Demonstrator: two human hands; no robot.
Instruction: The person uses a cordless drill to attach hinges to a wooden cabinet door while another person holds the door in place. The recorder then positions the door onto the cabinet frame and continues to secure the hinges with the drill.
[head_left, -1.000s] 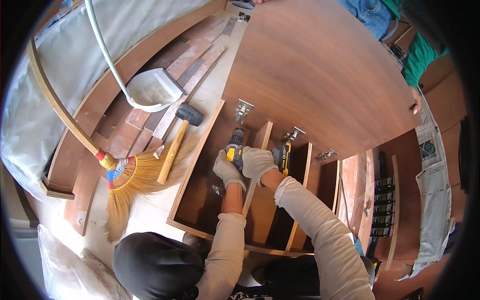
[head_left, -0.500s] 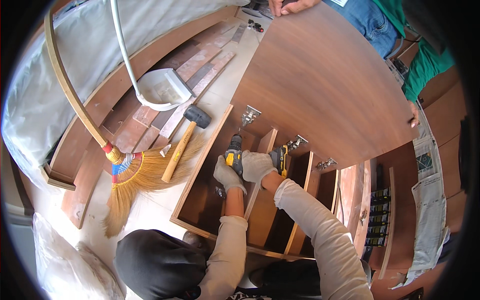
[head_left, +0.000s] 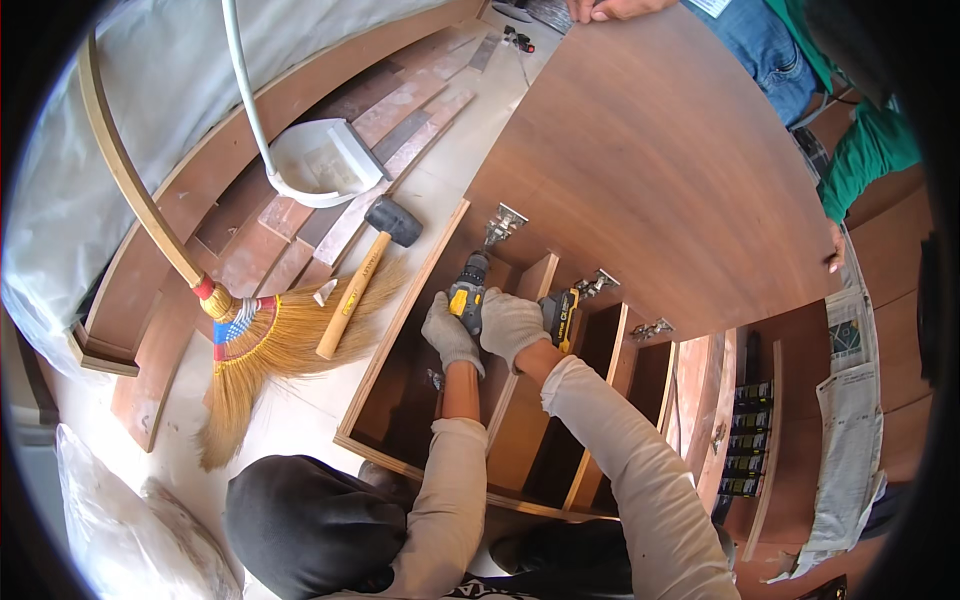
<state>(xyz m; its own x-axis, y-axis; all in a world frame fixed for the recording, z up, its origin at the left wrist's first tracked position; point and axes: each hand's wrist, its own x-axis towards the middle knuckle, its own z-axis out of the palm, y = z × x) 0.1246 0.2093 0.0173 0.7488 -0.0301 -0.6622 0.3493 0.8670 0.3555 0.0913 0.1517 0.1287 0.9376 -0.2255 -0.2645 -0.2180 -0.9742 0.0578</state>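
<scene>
Both my hands wear light grey gloves and hold a yellow and black cordless drill [head_left: 468, 297]. My right hand [head_left: 512, 326] wraps its handle, above the battery [head_left: 561, 317]. My left hand [head_left: 448, 336] clasps the drill's body from the left. The drill's nose points up at a metal hinge [head_left: 503, 224] on the lower edge of a large brown door panel [head_left: 650, 160]. This all happens over an open brown cabinet carcass [head_left: 392, 335] lying on the floor, with upright dividers inside it.
A straw broom [head_left: 262, 338], a black rubber mallet [head_left: 376, 252] and a white dustpan [head_left: 322, 165] lie left of the cabinet, beside wood strips. Another person's hand [head_left: 601, 9] holds the panel's top; a green-sleeved person's hand [head_left: 836, 262] holds its right edge. Two more hinges [head_left: 600, 283] sit to the right.
The view has shifted a little, bringing another person's hand on the panel's top edge into sight. My hands stay on the drill at the hinge.
</scene>
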